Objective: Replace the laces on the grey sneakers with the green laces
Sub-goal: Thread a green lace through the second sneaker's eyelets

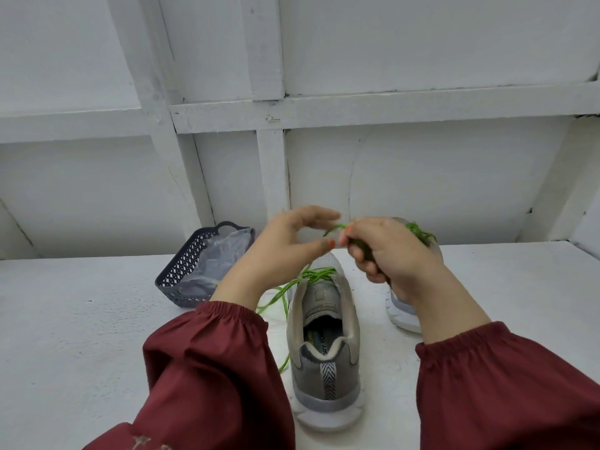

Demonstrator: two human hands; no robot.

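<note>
Right hand (pixel 396 258): we clench a bunched green lace (pixel 419 231), its tip poking out leftward, likely for threading.
Left hand (pixel 292 237): released, thumb and forefinger parted around that tip, holding nothing.
Near sneaker (pixel 324 362): grey mesh, heel toward us on the tabletop (pixel 97 336), green cord (pixel 316 275) already threaded.
Far sneaker (pixel 401 315): behind our right wrist, mostly hidden.
Basket (pixel 191 271): latticed plastic, left.

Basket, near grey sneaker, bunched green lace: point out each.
basket (pixel 181 271): head view, lattice side wall.
near grey sneaker (pixel 328 378): head view, striped heel tab.
bunched green lace (pixel 418 232): head view, loose tuft at its far end.
</note>
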